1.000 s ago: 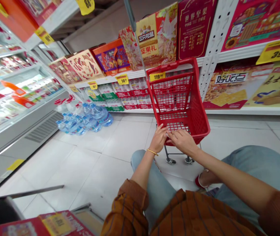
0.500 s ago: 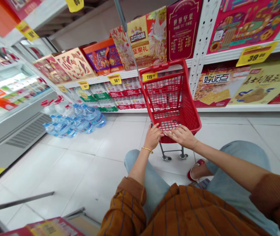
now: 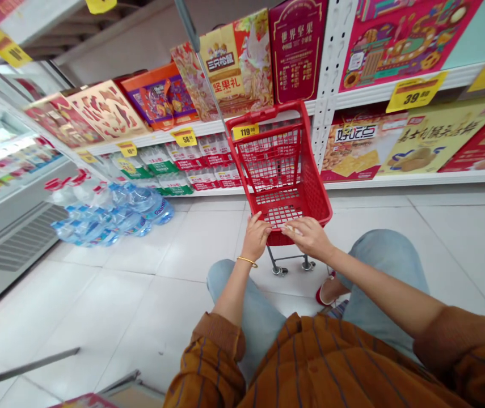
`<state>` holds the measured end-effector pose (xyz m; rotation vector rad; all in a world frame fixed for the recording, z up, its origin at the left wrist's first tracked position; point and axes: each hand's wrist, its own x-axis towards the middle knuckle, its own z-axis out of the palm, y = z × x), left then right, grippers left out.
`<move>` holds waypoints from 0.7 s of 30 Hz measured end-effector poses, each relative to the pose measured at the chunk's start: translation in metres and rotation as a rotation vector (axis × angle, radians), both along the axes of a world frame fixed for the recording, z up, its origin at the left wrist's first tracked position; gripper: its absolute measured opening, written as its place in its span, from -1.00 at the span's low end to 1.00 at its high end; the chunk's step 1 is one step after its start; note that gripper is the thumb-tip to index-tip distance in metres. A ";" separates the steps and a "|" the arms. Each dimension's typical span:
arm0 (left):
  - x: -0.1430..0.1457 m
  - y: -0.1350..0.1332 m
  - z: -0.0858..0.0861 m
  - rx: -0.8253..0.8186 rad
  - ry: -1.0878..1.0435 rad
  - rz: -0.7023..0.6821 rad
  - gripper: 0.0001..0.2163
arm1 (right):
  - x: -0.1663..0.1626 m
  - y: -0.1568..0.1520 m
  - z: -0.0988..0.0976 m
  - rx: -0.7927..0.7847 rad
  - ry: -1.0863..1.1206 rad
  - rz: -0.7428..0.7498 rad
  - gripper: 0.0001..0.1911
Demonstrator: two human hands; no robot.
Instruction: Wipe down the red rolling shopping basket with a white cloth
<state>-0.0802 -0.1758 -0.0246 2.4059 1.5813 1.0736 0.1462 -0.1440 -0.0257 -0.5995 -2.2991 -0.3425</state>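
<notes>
A small red plastic shopping cart (image 3: 319, 195) with mesh walls stands in front of me, its handle side against the shelf. My left hand (image 3: 256, 235) grips the left part of its near rim, thumb and fingers bent round the edge. On the same rim, a little to the right, my right hand (image 3: 309, 235) is closed with curled fingers; its fingertips are partly hidden. Inside, the part of the cart's basket that I can see holds nothing. Under the basket, grey legs end in small wheels (image 3: 279, 271).
Shelves with boxed nuts (image 3: 225, 65) and biscuit boxes (image 3: 361, 144) rise behind the cart. Wrapped water bottles (image 3: 114, 212) stand on the floor at the left, beside a cooler (image 3: 21, 226). A metal bar (image 3: 25, 367) juts in at lower left. My bent knees flank the cart.
The view has turned slightly right, so the shelves and cart sit further left in the picture. Both hands stay at the cart's rim; my right fingers look more curled.
</notes>
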 end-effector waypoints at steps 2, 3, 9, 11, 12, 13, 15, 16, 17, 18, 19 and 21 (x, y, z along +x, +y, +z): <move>0.001 0.000 -0.001 0.003 -0.020 0.006 -0.62 | -0.016 -0.008 -0.001 0.001 -0.012 -0.012 -0.63; 0.000 -0.001 0.000 -0.002 -0.020 0.010 -0.61 | -0.022 -0.009 -0.002 0.023 -0.023 -0.017 -0.60; -0.007 0.000 0.005 -0.028 0.059 0.020 -0.62 | -0.016 0.004 -0.004 0.210 -0.193 -0.010 -0.53; -0.008 0.001 0.005 -0.023 0.096 0.015 -0.63 | -0.008 0.010 0.000 0.240 -0.241 0.008 -0.52; -0.008 0.001 0.005 -0.021 0.111 0.013 -0.64 | -0.003 0.013 0.002 0.249 -0.259 0.017 -0.53; -0.008 0.001 0.005 -0.017 0.121 0.012 -0.65 | 0.001 0.016 0.004 0.253 -0.273 0.031 -0.53; -0.007 0.001 0.004 -0.005 0.126 0.008 -0.66 | 0.009 0.020 0.007 0.243 -0.278 0.060 -0.53; -0.008 0.001 0.003 0.001 0.124 0.006 -0.67 | 0.013 0.022 0.007 0.231 -0.271 0.073 -0.51; -0.008 0.001 0.002 0.005 0.124 0.007 -0.67 | 0.017 0.025 0.007 0.216 -0.258 0.088 -0.50; -0.008 0.001 0.002 0.007 0.127 0.010 -0.67 | 0.021 0.026 0.007 0.198 -0.241 0.102 -0.48; -0.008 0.001 0.002 0.005 0.133 0.015 -0.67 | 0.026 0.028 0.007 0.180 -0.220 0.112 -0.47; -0.008 0.000 0.002 -0.012 0.150 0.030 -0.67 | 0.034 0.030 0.006 0.149 -0.188 0.124 -0.45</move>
